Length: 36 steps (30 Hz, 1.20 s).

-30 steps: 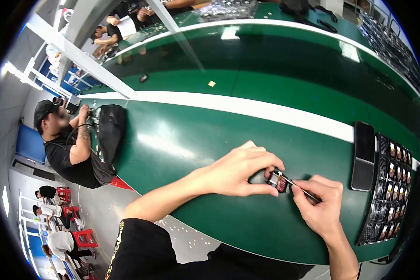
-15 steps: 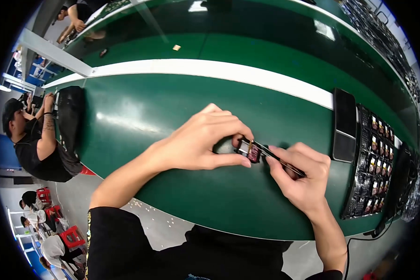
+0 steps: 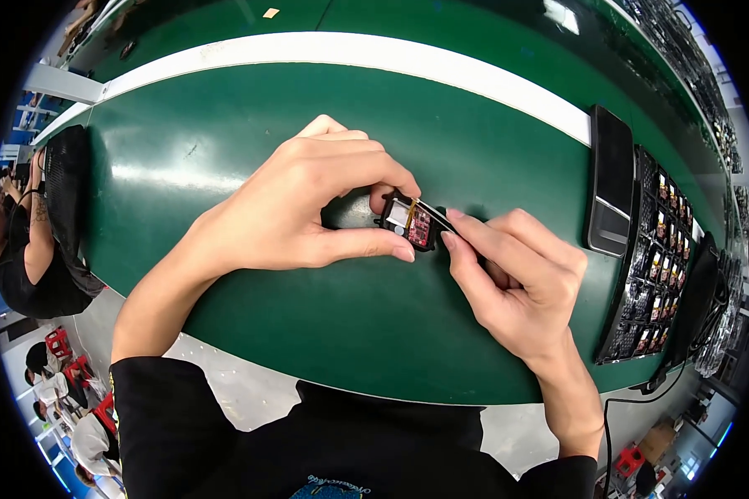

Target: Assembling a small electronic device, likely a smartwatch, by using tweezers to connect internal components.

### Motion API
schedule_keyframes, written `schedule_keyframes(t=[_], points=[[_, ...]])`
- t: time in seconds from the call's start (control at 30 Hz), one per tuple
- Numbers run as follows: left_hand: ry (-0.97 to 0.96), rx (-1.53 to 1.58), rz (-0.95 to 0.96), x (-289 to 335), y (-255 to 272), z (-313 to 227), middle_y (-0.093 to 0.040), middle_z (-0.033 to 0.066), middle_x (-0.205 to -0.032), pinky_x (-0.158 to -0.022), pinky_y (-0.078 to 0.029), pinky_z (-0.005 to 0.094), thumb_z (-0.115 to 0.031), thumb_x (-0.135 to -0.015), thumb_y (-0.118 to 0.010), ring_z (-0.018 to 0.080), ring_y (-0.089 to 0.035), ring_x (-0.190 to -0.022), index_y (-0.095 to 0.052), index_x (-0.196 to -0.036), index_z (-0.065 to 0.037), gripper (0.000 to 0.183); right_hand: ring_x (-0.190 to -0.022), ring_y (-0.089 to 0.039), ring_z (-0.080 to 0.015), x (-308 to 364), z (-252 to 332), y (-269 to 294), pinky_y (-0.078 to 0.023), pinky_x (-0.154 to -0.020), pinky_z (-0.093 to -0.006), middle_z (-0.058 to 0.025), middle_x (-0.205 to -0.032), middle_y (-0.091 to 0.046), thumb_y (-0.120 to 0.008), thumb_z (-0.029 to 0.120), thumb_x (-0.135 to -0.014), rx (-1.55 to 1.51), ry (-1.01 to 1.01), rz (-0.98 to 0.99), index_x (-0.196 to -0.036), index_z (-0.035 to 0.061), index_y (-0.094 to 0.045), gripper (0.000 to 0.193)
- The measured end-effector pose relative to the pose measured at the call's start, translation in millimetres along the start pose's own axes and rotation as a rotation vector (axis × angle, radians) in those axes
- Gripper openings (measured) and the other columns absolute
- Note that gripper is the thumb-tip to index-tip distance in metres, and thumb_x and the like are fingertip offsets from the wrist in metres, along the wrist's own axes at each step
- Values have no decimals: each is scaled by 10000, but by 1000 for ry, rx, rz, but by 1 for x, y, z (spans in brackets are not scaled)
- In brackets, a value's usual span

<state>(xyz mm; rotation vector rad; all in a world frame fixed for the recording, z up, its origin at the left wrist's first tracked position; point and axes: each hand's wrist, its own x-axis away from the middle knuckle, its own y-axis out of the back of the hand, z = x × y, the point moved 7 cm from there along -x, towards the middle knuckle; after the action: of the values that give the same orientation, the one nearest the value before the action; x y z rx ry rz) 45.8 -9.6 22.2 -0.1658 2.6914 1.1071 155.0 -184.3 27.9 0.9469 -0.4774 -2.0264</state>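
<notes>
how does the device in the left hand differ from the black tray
The device is far smaller than the tray. The left hand holds the device; the tray lies on the table. The device shows a red board; the tray carries rows of parts. Both are partly black.

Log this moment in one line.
Left hand: holds small black-framed device, red circuit board exposed | Right hand: holds slim tool, tip at device | Right side: black tray of parts beside dark slab

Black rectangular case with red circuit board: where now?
The black case is near the head view's centre, held by the left hand, left of the right hand.
</notes>
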Motion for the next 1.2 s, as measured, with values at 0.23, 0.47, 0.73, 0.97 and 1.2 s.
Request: schedule_keyframes(t=[0.23, 0.47, 0.73, 0.97, 1.2], points=[[29, 26, 73, 2, 3, 9, -745, 22, -896, -814, -428, 341, -333, -764, -1023, 192, -598, -772, -844, -1176, -68, 521, -513, -546, -98, -2, -4, -1, -383, -457, -300, -36, -718, -662, -871, -67, -882, -127, -77, 47, -1068, -13, -872, 194], [20, 67, 145, 0, 8, 11, -798, 39, -976, -776, -439, 342, -346, -762, -1018, 198, -643, -835, -852, -1197, -56, 549, -526, -536, -51, -4, -14, -1, -356, -469, -260, -47, -701, -694, -845, -82, -911, -315, -205, 99, -1054, -28, -874, 156], [-41, 29, 120, 1, 4, 8, -793, 35, -977, -800, -428, 342, -338, -765, -1013, 199, -659, -857, -852, -1195, -50, 542, -515, -556, -68, -4, -13, -1, -370, -461, -267, -54, -692, -691, -849, -69, -897, -254, -187, 136, -1039, -32, -869, 148], [-54, 22, 113, 0, 4, 6, -789, 40, -964, -863, -421, 367, -341, -772, -1008, 219, -664, -861, -853, -1186, -54, 527, -509, -553, -81, -2, -11, -2, -376, -468, -278, -60, -696, -690, -847, -70, -898, -240, -177, 136, -1033, -34, -867, 141], [-62, 17, 120, 2, 4, 6, -804, 43, -982, -907, -422, 378, -348, -789, -996, 231, -693, -896, -854, -1172, -54, 504, -511, -555, -86, -3, -11, -3, -379, -472, -282, -57, -690, -683, -846, -72, -893, -234, -167, 136, -1023, -31, -868, 139]])
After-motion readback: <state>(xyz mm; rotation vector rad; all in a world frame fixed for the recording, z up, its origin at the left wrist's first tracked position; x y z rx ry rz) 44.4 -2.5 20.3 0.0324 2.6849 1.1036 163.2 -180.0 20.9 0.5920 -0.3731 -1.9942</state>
